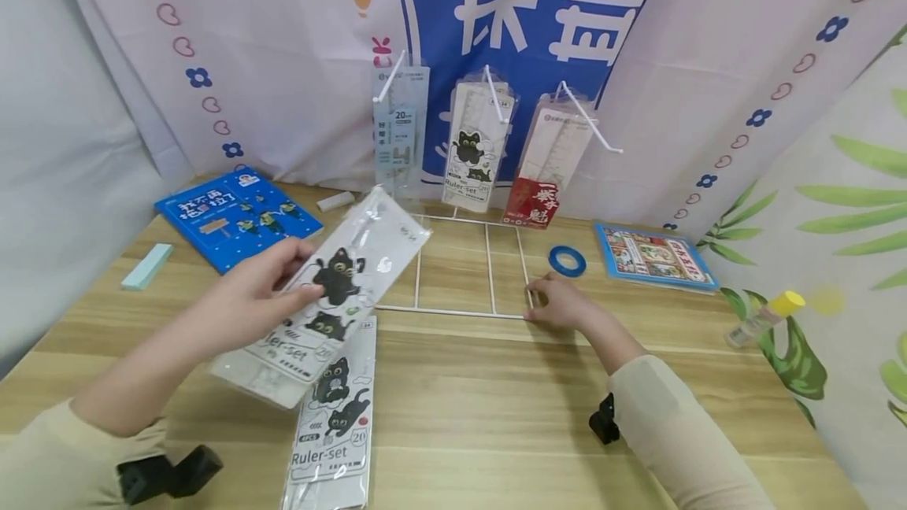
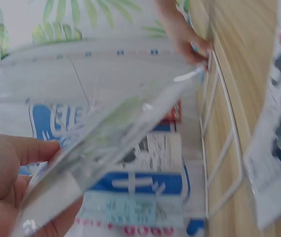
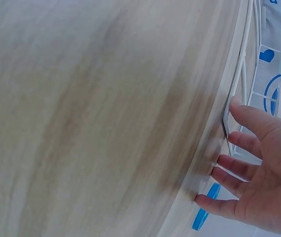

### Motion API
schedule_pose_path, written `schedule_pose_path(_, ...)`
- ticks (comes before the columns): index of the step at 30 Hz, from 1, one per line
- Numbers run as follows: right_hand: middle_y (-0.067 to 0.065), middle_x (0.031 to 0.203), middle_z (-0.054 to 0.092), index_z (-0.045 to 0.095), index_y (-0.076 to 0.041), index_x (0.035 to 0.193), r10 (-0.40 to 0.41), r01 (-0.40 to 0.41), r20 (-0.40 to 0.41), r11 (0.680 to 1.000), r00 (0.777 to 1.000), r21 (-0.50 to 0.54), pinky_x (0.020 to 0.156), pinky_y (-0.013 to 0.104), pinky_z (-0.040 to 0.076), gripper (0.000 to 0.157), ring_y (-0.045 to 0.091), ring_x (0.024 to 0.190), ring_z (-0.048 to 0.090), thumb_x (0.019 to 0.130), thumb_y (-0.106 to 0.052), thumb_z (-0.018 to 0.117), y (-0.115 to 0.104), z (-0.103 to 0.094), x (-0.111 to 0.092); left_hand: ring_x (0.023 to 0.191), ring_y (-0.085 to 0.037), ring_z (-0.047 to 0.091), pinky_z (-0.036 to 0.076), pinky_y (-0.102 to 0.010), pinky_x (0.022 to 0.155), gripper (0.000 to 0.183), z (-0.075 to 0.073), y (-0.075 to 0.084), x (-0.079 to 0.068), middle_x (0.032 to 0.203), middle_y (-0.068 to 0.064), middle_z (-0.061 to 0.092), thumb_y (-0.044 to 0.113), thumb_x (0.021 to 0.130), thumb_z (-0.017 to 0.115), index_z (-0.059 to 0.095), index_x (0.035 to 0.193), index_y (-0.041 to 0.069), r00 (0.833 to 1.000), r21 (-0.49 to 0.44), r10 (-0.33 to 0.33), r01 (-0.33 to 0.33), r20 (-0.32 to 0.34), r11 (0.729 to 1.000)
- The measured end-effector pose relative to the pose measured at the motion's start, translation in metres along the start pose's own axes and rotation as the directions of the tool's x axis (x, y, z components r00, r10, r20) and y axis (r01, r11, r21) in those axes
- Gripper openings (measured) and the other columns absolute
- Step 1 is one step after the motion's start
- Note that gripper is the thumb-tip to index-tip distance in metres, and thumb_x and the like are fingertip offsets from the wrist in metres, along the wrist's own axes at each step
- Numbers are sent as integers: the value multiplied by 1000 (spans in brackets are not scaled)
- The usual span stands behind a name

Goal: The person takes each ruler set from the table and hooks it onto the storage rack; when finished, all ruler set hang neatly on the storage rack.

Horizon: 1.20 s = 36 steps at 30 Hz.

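Observation:
My left hand (image 1: 265,290) grips a clear-wrapped ruler set (image 1: 354,258) with black cats on its card, thumb on the front, fingers behind. The pack is tilted, and in the left wrist view its shiny plastic shows nearly edge-on. Beneath it, another cat ruler set (image 1: 333,431) lies on the table, partly covered. At the near right corner of a white wire rack (image 1: 453,312), my right hand (image 1: 560,301) touches the wire, its fingers spread in the right wrist view. From the rack's hooks hang a light blue ruler set (image 1: 400,124), a cat ruler set (image 1: 476,148) and a red-and-white one (image 1: 546,156).
A blue tape ring (image 1: 567,260) lies beyond my right hand, with a blue picture booklet (image 1: 655,256) and a yellow-capped glue stick (image 1: 765,319) farther right. At left are a blue book (image 1: 237,215), a pale green block (image 1: 146,266) and a white eraser (image 1: 335,201). A printed cloth hangs behind.

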State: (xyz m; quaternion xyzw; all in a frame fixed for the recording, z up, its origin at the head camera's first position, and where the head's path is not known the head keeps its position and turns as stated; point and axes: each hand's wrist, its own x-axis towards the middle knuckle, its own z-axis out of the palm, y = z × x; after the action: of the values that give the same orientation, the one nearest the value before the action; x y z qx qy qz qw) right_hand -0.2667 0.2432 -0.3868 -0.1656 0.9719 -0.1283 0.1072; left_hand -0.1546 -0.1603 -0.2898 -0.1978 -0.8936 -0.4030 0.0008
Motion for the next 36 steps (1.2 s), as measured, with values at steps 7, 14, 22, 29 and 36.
schedule_pose_path(7,23,120,45,51,1,124,4,-4,-1,1000,1000,4,94,47,38,55,35,107,47,80,-27,69,-1,0,1,77,-18,60,53,-29,64,28,14,41,34,95,-7,60,14,89,57,46,113,7,999,-165,14,-9,29,986)
schedule_pose_path(14,23,121,45,51,1,124,9,-9,5,1000,1000,29,94,47,38,55,35,107,47,80,-26,68,0,2,1,78,-21,63,55,-32,64,27,19,58,66,100,-12,62,8,90,54,42,114,3,999,-331,42,-29,30,943)
schedule_pose_path(22,22,120,46,51,2,123,-4,4,-8,1000,1000,7,94,45,38,55,34,107,47,80,-26,68,0,5,1,79,-22,64,55,-34,64,28,23,67,74,102,-12,61,5,89,54,42,115,4,998,-384,57,-43,24,922)
schedule_pose_path(29,22,122,45,51,1,124,9,-9,-4,1000,1000,-6,95,46,38,54,35,109,46,80,-26,68,-1,2,1,77,-22,64,55,-34,62,28,24,67,81,98,-12,62,7,89,54,42,115,5,999,-367,41,-30,23,930)
schedule_pose_path(36,23,123,45,51,1,124,13,-13,-3,1000,1000,-16,94,47,38,54,35,109,46,80,-27,68,-1,1,1,80,-23,63,55,-33,65,27,30,59,93,97,-16,62,6,89,55,43,113,2,1000,-380,13,-10,5,925)
